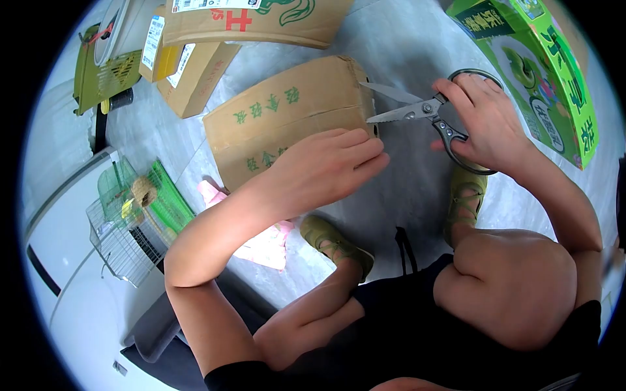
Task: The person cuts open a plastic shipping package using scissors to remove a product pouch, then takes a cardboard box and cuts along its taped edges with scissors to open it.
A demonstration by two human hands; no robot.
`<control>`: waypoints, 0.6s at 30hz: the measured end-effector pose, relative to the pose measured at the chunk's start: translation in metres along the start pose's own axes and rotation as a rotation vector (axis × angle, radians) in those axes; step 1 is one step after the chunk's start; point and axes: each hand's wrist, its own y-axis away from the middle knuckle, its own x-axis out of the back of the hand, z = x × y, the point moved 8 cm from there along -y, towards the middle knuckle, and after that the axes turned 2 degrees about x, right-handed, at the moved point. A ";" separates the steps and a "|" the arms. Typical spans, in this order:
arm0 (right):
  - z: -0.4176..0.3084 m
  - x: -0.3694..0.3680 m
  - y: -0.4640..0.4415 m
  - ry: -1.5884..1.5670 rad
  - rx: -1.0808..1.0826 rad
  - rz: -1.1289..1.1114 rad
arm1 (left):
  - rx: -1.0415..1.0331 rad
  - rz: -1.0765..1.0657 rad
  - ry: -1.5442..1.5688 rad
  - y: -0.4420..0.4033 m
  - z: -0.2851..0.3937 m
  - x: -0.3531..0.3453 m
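Note:
Gripped by its dark handles in my right hand (pixel 486 120) is a pair of scissors (pixel 427 109). The blades are spread apart and point left, their tips at the right end of a brown cardboard box (pixel 287 107) with green printed characters. Over the near right corner of that box lies my left hand (pixel 326 166), its fingers curled together and pointing right. What those fingers hold, if anything, is hidden from view.
Behind stand a larger printed carton (pixel 306 26) and a narrow cardboard box (pixel 195 75). A green carton (pixel 535 72) is on the right. At left are a green basket (pixel 107 81) and a wire cage (pixel 124 234). A pink patterned item (pixel 267 251) lies near my foot.

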 end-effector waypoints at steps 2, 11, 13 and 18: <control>0.000 0.002 0.001 0.001 0.005 -0.022 | 0.019 -0.040 0.033 -0.004 0.000 -0.001; -0.007 0.014 0.002 0.095 0.060 0.094 | 0.084 0.095 -0.264 0.002 -0.008 0.005; -0.010 0.016 0.001 0.113 0.054 0.093 | 0.073 0.071 -0.274 0.000 -0.007 0.003; -0.013 0.015 0.002 0.110 0.024 0.075 | 0.064 0.010 -0.314 -0.005 -0.007 -0.002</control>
